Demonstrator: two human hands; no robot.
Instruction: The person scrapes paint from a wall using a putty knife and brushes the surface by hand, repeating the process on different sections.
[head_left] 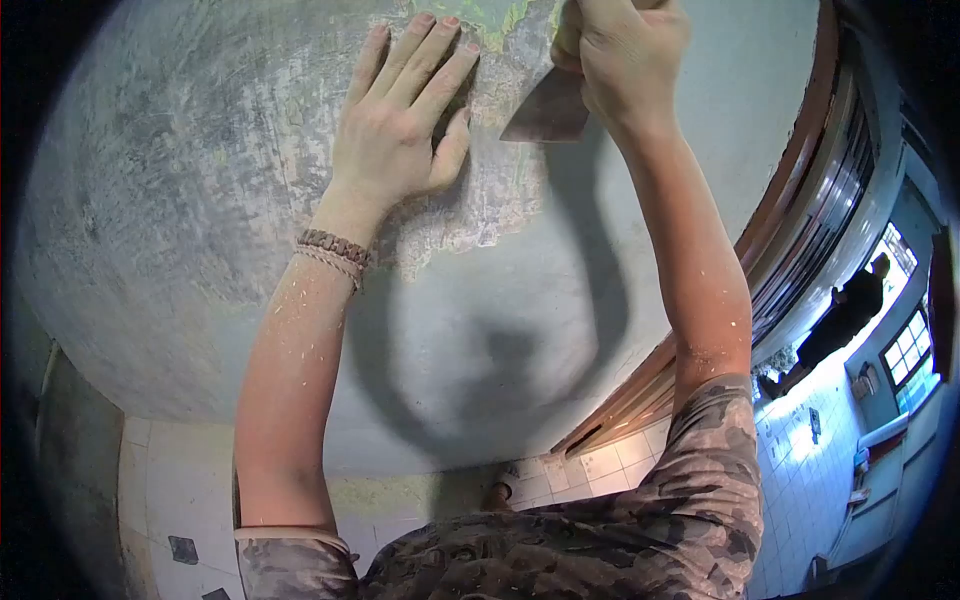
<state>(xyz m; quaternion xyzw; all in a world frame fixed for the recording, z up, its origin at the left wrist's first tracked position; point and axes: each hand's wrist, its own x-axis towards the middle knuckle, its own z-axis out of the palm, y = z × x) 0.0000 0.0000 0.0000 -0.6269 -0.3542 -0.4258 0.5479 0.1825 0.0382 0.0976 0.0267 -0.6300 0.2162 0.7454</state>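
Note:
My left hand (400, 130) lies flat against the wall (230, 200), its fingers stretched upward over a scraped, patchy grey area. A braided bracelet (335, 250) circles that wrist. To the right, my right hand (632, 60) is closed around a scraper (548, 108), whose wide flat blade points down and left near the edge of the scraped patch. The scraper's handle is mostly hidden by my fingers. Smooth grey-green paint (610, 350) covers the wall below and right of the patch, and green paint (480, 15) shows at the top. Pale flecks dot both forearms.
A brown wooden frame (790, 185) borders the wall at right. Beyond it, a person (845, 315) in dark clothes stands on the tiled floor (800, 480), near a bright window (908, 348). Small dark pieces (183, 549) lie on the floor at lower left.

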